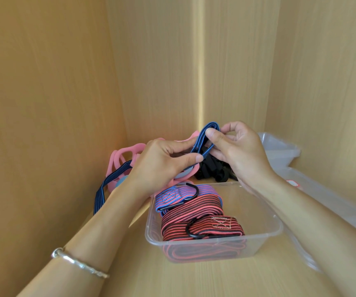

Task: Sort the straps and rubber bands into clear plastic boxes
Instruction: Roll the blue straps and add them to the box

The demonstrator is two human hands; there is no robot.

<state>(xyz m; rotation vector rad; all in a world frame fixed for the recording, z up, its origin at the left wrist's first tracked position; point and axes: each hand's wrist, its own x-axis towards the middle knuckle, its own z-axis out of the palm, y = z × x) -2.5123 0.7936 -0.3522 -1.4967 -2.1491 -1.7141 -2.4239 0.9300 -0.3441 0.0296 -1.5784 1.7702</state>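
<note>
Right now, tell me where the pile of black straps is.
In the head view, the black straps lie centre-right, just behind the clear box, under the right hand and right of the pink bands.

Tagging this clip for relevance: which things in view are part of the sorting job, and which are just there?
Part of the job: blue strap, pinched by left hand and right hand; striped straps in the near clear box; pink rubber bands; black straps; navy striped strap; other clear boxes on the right.
Just there: silver bracelet; wooden walls.
</note>
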